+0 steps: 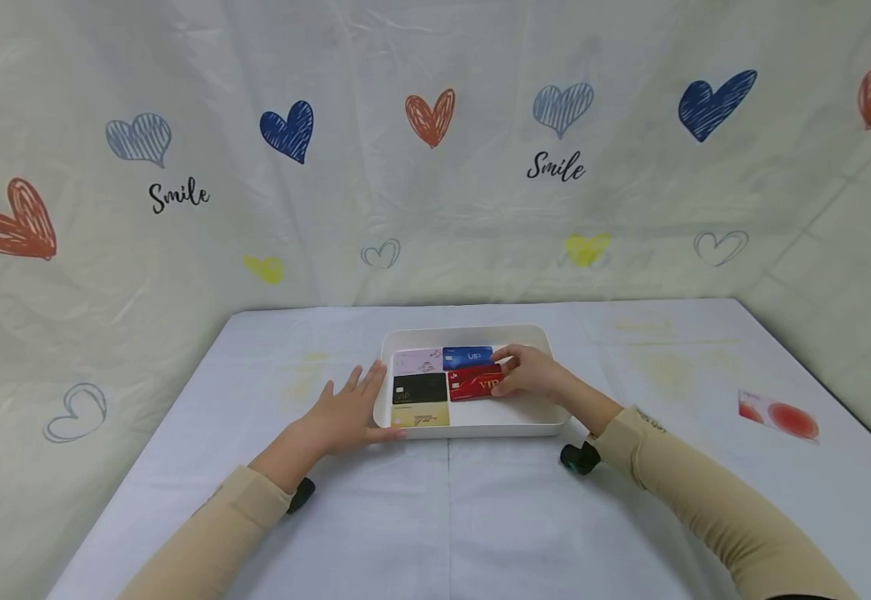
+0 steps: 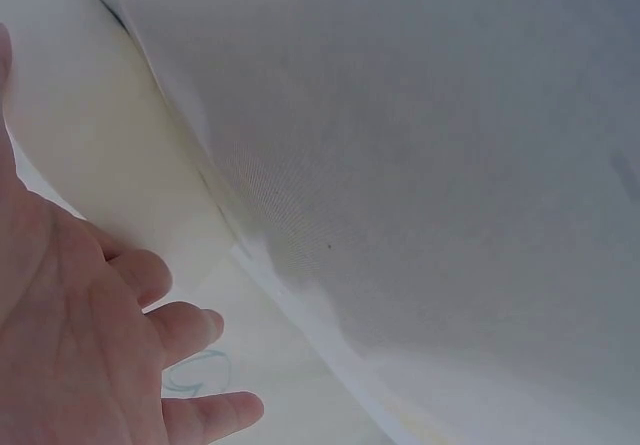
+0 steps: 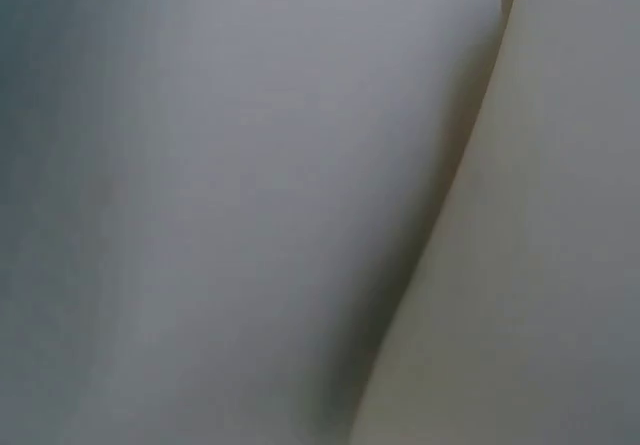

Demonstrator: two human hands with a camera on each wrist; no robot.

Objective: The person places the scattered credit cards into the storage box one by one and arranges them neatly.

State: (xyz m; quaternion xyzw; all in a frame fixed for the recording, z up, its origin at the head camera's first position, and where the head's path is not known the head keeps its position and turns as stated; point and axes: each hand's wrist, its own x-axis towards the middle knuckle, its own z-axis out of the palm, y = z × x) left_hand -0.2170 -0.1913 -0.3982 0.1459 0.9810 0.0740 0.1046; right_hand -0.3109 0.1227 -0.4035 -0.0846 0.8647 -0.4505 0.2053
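Note:
A shallow white tray (image 1: pixel 473 432) sits on the table with several cards in it. The pale pink card (image 1: pixel 416 362) and blue VIP card (image 1: pixel 467 358) lie along the back, with the black card (image 1: pixel 418 389) and gold card (image 1: pixel 420 415) at the left below. Beside the black card is a red VIP card (image 1: pixel 471 383), its right end between the thumb and fingers of my right hand (image 1: pixel 534 372). My left hand (image 1: pixel 343 418) is spread with straight fingers against the tray's left side, thumb at the front rim. The right wrist view shows only sleeve and white surface.
A white card with red circles (image 1: pixel 778 417) lies on the white-covered table (image 1: pixel 375 533) at the right. Behind it hangs a pale curtain (image 1: pixel 480 208) printed with hearts. Dark wrist cameras (image 1: pixel 580 457) sit below both wrists.

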